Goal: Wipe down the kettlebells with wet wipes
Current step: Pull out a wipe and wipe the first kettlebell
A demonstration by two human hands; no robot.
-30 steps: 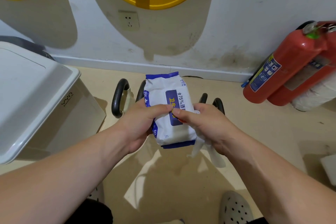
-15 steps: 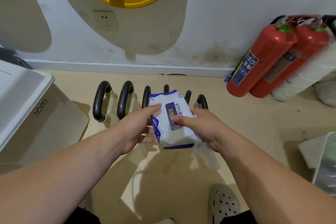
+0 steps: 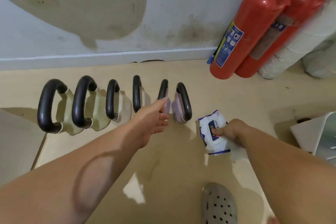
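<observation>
Grey shoe (image 3: 219,205) nearest on the floor (image 3: 163,169). Right hand (image 3: 230,130) grips the wipes pack (image 3: 211,132), low by the floor. Left hand (image 3: 152,120) reaches open-fingered to 6 kettlebells (image 3: 112,102) lined before the wall (image 3: 163,14); 2 extinguishers (image 3: 254,29) lean right.

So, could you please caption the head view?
Left hand reaches toward kettlebells; right hand sets wet-wipe pack down.
</observation>
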